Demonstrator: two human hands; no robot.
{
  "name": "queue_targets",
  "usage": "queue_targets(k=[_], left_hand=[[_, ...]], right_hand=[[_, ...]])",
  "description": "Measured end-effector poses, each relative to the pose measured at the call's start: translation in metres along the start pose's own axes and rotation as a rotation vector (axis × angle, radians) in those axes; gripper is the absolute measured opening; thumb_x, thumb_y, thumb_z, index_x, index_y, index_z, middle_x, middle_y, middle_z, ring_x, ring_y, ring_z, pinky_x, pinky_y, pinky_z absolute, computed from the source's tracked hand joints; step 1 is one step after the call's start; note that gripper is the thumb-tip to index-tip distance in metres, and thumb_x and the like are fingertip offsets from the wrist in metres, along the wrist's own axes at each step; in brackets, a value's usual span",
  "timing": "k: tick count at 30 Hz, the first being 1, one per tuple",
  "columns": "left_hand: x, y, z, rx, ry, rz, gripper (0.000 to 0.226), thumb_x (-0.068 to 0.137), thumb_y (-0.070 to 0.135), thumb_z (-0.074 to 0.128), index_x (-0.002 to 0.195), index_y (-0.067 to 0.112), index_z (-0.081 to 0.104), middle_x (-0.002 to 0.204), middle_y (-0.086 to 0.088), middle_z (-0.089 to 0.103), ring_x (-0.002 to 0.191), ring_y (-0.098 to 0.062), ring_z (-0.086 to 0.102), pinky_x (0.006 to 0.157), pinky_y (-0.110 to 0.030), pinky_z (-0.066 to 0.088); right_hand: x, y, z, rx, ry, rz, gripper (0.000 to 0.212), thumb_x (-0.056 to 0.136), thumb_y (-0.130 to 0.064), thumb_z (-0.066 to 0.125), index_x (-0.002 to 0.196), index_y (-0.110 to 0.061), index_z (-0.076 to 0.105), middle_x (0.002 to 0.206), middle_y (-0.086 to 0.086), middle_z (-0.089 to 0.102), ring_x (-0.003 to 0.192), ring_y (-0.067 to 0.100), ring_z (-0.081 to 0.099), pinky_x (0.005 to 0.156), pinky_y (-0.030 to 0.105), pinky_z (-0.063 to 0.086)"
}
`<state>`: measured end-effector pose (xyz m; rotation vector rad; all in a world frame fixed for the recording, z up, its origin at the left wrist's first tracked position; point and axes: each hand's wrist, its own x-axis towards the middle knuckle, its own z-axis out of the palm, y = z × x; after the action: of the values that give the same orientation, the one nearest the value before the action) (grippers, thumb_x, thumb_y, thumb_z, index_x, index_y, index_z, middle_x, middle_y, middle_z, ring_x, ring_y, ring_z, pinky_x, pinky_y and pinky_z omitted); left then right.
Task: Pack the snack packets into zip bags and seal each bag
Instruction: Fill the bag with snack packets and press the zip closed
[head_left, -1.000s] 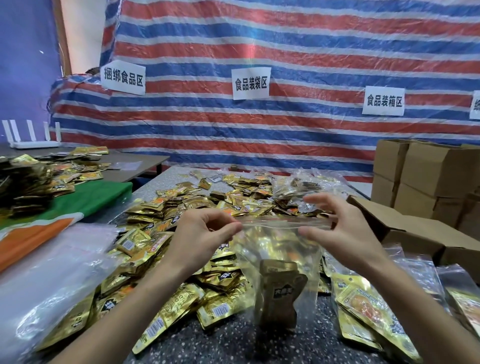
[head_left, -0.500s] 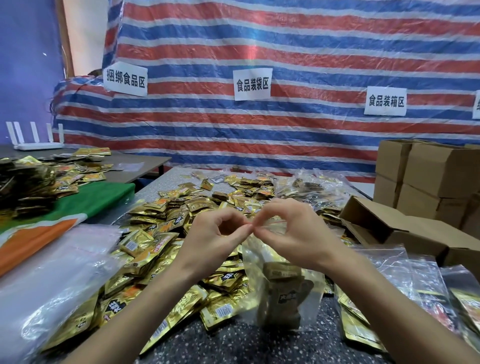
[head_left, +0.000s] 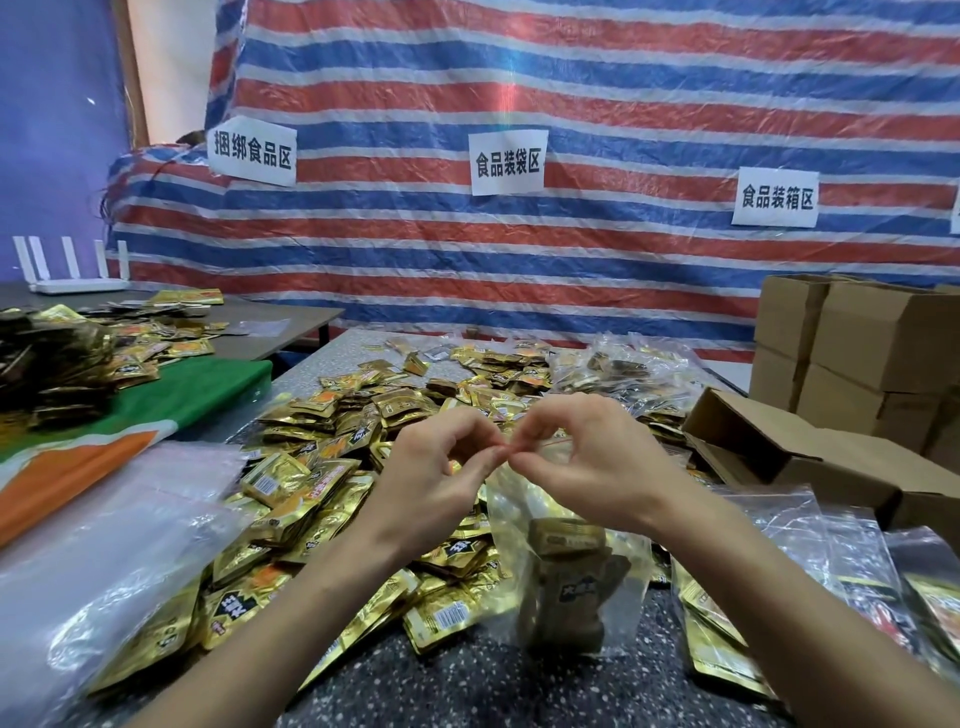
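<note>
Left hand and right hand both pinching zip bag top, seal hidden behind them, packets inside blurred

A red, white and blue striped tarp fills the back from 10 to 2 o'clock, with three white paper signs on it. At 9 o'clock a white router with upright antennas stands on a grey side table before a purple wall. A green and orange cloth lies at 8 o'clock. Stacked cardboard boxes sit at 3 o'clock, with an open box just below them. The speckled tabletop shows at 6 o'clock.
</note>
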<state>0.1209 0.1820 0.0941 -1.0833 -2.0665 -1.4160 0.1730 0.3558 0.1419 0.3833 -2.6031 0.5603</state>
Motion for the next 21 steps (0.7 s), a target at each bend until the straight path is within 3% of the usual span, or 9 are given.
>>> queue_targets(k=[4, 12, 17, 21], left_hand=[[-0.001, 0.002, 0.003, 0.003, 0.007, 0.005, 0.009, 0.091, 0.007, 0.069, 0.085, 0.014, 0.067, 0.077, 0.005, 0.063, 0.074, -0.012, 0.059, 0.068, -0.031, 0.050], [0.000, 0.005, 0.004, -0.059, -0.022, 0.000, 0.006, 0.085, 0.015, 0.067, 0.080, 0.017, 0.064, 0.073, 0.011, 0.061, 0.069, -0.005, 0.057, 0.065, -0.019, 0.046], [0.000, 0.005, 0.002, -0.088, -0.037, -0.007, 0.013, 0.089, 0.007, 0.071, 0.083, 0.017, 0.066, 0.074, 0.011, 0.063, 0.069, -0.006, 0.060, 0.065, -0.017, 0.047], [-0.001, 0.004, 0.001, -0.109, -0.013, -0.053, 0.014, 0.089, 0.004, 0.070, 0.080, 0.014, 0.064, 0.071, 0.009, 0.060, 0.068, -0.011, 0.059, 0.064, -0.020, 0.047]], right_hand=[[-0.002, 0.000, -0.001, -0.024, 0.003, -0.005, 0.008, 0.086, -0.037, 0.066, 0.087, -0.031, 0.072, 0.087, -0.018, 0.069, 0.089, 0.004, 0.064, 0.083, 0.042, 0.054], [-0.002, 0.002, -0.005, -0.035, -0.009, -0.010, 0.005, 0.086, -0.034, 0.070, 0.084, -0.029, 0.070, 0.087, -0.014, 0.069, 0.089, 0.010, 0.064, 0.082, 0.043, 0.054], [-0.005, 0.006, -0.010, -0.007, -0.037, 0.008, 0.014, 0.086, -0.043, 0.072, 0.087, -0.029, 0.072, 0.089, -0.015, 0.070, 0.091, 0.006, 0.064, 0.084, 0.044, 0.054], [-0.010, 0.011, -0.013, -0.012, -0.027, 0.012, 0.007, 0.087, -0.036, 0.074, 0.083, -0.031, 0.071, 0.087, -0.016, 0.069, 0.089, 0.003, 0.063, 0.083, 0.042, 0.054]])
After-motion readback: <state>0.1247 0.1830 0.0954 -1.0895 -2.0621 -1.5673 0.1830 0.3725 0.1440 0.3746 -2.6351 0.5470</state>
